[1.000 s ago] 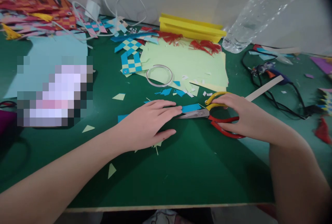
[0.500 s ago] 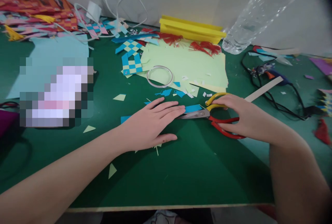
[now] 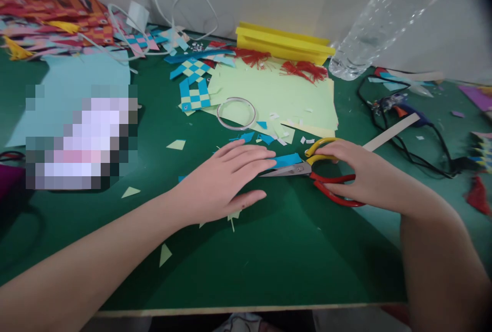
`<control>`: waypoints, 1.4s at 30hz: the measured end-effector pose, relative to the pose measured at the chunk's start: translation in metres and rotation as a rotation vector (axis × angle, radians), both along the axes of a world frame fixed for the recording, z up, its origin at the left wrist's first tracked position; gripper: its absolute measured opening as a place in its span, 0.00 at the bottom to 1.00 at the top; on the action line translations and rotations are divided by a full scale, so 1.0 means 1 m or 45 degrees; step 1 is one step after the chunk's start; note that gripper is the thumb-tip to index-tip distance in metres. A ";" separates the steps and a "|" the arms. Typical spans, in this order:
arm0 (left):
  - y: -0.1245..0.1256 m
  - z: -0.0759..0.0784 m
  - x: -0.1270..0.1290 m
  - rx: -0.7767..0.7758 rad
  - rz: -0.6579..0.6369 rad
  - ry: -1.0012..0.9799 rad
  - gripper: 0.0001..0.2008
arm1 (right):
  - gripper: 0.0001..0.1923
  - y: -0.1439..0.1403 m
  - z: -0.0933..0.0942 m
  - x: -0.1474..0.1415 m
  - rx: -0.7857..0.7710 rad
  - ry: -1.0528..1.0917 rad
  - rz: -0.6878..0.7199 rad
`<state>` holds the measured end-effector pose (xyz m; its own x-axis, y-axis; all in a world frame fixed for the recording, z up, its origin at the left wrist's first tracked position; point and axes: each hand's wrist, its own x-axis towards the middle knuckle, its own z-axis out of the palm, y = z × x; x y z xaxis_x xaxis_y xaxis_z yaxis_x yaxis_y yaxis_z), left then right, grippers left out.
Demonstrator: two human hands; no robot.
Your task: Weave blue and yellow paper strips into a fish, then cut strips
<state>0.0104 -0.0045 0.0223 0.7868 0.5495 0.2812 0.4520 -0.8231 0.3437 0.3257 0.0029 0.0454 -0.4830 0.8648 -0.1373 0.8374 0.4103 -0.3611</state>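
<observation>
My left hand (image 3: 226,181) lies palm down over a blue paper strip (image 3: 287,161), its fingers stretched out and thumb apart. Most of that strip is hidden beneath the palm; its right end shows beyond the fingertips. To the right, my right hand (image 3: 365,175) is closed on the handles of scissors (image 3: 300,169), one loop yellow and the other red. The blades point left along the strip, and their tips pass under or beside my left fingers. Light green paper scraps (image 3: 232,215) poke out below my left hand.
Light green sheets (image 3: 307,101) lie behind, with a white ring (image 3: 236,128) and blue-and-green woven paper pieces (image 3: 195,97). A clear bottle (image 3: 376,29) stands back right, near a black-corded tool (image 3: 417,116). A pixelated, phone-like object (image 3: 84,142) is at left. Red tassels (image 3: 303,70) lie at the back.
My left hand has shifted slightly, its fingers a little more raised and arched, and less blue shows at its left. The right hand and scissors stay nearly in place.
</observation>
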 end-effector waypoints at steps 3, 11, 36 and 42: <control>0.005 0.003 -0.006 0.063 0.000 -0.047 0.18 | 0.25 0.000 0.000 0.000 -0.014 -0.004 -0.008; 0.007 -0.006 -0.008 -0.024 -0.116 0.256 0.30 | 0.25 -0.001 0.001 0.000 -0.008 -0.020 -0.005; 0.007 -0.009 -0.006 -0.028 -0.099 0.254 0.31 | 0.26 -0.001 -0.002 0.002 -0.039 -0.011 0.007; 0.007 -0.009 -0.006 -0.047 -0.071 0.284 0.34 | 0.26 -0.004 0.001 -0.001 -0.006 -0.022 0.019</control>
<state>0.0042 0.0029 0.0135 0.8565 0.5102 0.0776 0.4745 -0.8377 0.2705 0.3251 -0.0016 0.0464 -0.4933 0.8568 -0.1499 0.8373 0.4211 -0.3488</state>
